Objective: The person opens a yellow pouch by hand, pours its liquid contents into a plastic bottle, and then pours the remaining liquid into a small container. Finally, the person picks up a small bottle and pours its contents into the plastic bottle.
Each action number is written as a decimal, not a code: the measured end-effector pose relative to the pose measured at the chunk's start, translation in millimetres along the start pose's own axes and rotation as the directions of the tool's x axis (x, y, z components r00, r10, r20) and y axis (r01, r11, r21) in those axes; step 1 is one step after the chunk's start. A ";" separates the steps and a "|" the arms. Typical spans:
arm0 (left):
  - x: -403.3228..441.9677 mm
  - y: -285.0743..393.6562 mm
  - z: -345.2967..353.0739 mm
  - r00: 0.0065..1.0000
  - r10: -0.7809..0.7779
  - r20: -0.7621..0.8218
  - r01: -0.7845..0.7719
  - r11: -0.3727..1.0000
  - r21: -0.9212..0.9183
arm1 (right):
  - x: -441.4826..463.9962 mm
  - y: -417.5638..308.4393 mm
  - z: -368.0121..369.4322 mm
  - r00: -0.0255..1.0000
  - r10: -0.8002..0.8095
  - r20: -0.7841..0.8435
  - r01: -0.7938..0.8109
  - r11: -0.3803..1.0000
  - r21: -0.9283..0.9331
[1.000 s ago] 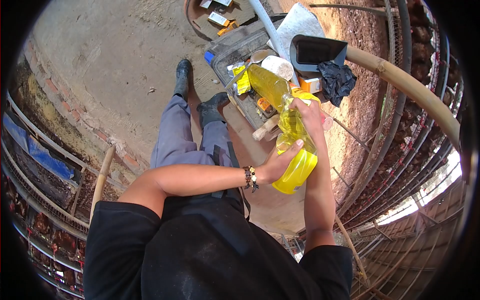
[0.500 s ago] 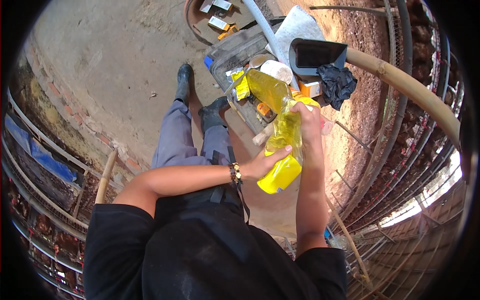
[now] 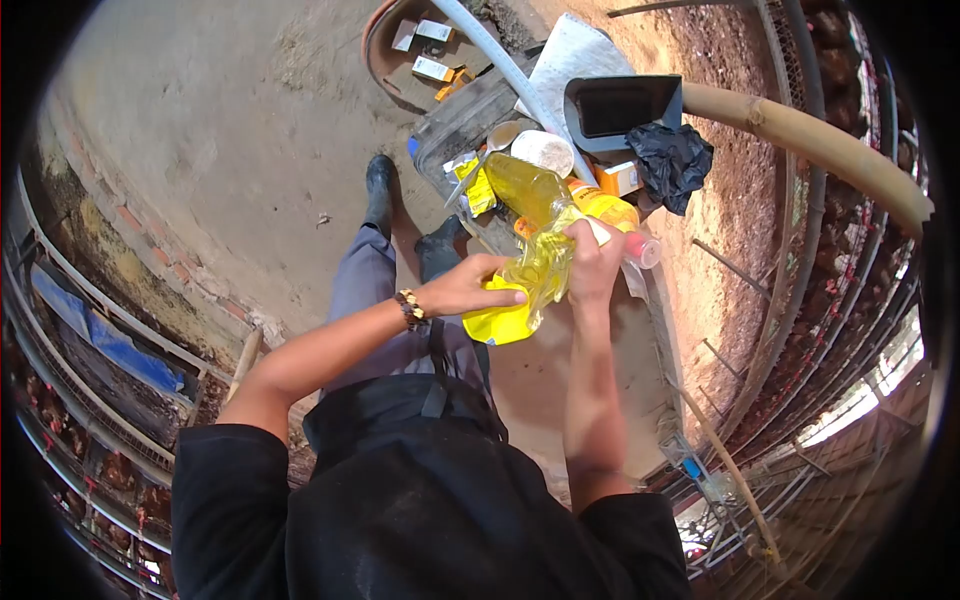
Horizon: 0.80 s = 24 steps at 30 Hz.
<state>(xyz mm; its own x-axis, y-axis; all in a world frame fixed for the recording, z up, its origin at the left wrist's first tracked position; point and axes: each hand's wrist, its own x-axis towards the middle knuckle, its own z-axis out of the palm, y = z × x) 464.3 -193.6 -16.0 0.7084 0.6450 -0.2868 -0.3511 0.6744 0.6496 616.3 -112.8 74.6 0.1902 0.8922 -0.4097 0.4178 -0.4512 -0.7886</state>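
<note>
My left hand (image 3: 470, 287), with a beaded bracelet at the wrist, grips the bottom of a crumpled, see-through yellow plastic bag (image 3: 540, 272) with its thumb on top. My right hand (image 3: 595, 265) is closed around the bag's upper end, where a small white piece shows by the fingers. Just beyond, a clear bottle of yellow liquid (image 3: 527, 187) leans with its narrow end towards my right hand. I cannot tell whether bag and bottle touch. Beside my right hand lies an orange-yellow bottle (image 3: 608, 208) with a pinkish cap (image 3: 645, 250).
On a dark box (image 3: 440, 135) lie a yellow sachet (image 3: 474, 184), a white tub (image 3: 543, 152), a spoon (image 3: 502, 135) and a grey scoop (image 3: 622, 108). A black plastic bag (image 3: 672, 165) sits beside them. A basin (image 3: 378, 62) holds small cartons. A bamboo pole (image 3: 800, 140) and cages flank the right.
Both hands have shifted left and slightly up in the picture with the yellow bag, which is more bunched up now. The view has also shifted a little.
</note>
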 end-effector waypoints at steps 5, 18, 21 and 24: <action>-14.4 5.0 -35.3 0.987 0.108 -0.116 -0.073 0.959 0.274 | -5.9 6.9 0.9 0.997 -0.064 -0.048 0.061 0.997 -0.057; 62.0 128.2 -54.5 0.909 0.329 0.257 -0.351 0.272 0.896 | -14.1 9.3 8.6 0.974 -0.193 -0.121 0.184 0.980 -0.080; 76.7 124.1 -59.1 0.912 0.229 0.340 -0.395 0.265 0.880 | -16.1 14.8 10.2 0.965 -0.213 -0.155 0.201 0.976 -0.090; 87.7 115.1 -59.5 0.932 0.134 0.337 -0.363 0.335 0.870 | -19.1 12.9 12.9 0.940 -0.268 -0.209 0.248 0.961 -0.119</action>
<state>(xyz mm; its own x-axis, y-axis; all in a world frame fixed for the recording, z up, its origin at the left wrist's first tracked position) 449.6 -38.0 -8.3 0.8195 0.5702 0.0575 0.1579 -0.3211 0.9338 606.6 -135.9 66.2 0.2523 0.9645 -0.0777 0.5543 -0.2099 -0.8054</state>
